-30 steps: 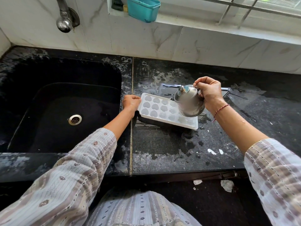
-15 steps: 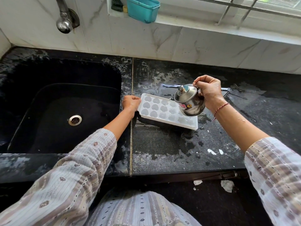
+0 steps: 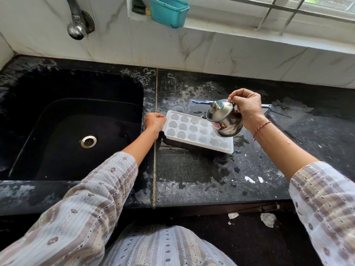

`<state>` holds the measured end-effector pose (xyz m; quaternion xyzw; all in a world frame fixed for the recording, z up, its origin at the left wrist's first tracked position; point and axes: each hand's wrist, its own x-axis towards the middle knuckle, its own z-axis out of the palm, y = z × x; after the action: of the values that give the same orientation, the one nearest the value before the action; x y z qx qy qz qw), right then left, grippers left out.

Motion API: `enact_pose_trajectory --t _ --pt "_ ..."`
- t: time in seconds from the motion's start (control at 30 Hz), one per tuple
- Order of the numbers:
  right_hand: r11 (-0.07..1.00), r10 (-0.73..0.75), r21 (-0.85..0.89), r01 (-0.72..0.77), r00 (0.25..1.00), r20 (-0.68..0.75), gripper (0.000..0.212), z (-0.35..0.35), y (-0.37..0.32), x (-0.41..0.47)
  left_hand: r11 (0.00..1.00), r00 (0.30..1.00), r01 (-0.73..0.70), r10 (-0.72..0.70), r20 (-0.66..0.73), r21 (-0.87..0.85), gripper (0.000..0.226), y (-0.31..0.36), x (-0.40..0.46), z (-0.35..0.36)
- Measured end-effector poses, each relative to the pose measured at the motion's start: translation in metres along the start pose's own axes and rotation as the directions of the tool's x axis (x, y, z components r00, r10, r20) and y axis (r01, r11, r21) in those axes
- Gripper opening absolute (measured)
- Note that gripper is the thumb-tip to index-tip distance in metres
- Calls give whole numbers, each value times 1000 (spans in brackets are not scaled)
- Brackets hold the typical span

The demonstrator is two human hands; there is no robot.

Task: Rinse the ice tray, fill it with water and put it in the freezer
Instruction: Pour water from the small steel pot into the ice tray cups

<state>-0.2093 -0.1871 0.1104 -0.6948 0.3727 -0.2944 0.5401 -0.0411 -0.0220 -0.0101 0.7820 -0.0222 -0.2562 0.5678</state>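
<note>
The right hand (image 3: 247, 108) gripping the kettle (image 3: 223, 120) has tipped it further; water now runs out. The ice tray (image 3: 197, 131), its left end gripped by the left hand (image 3: 154, 121), lies longways along the counter (image 3: 192, 179), beside the sink (image 3: 73, 120) edge.

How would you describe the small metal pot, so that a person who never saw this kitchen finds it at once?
Start at the black sink and move right onto the dark counter, to the white ice tray. Above the tray's right end, the right hand tilts a small steel kettle. It is the only shiny lidded vessel there.

white ice tray (image 3: 194, 131), steel kettle (image 3: 223, 120), black counter (image 3: 192, 175), teal tub (image 3: 169, 11)
</note>
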Motion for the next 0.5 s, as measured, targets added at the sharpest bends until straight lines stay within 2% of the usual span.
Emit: enact_pose_trajectory --t 0.17,0.3,0.5 --pt "1000 -15 5 15 1000 9 33 0 -2 -1 1000 1000 -2 2 -10 9 11 1 -1 0" --pt "1000 -25 -2 25 1000 15 32 0 -1 -1 1000 1000 -1 2 -14 7 27 1 -2 0" --pt "1000 -20 -1 20 1000 6 33 -1 1 2 1000 1000 0 1 -10 11 11 1 -1 0"
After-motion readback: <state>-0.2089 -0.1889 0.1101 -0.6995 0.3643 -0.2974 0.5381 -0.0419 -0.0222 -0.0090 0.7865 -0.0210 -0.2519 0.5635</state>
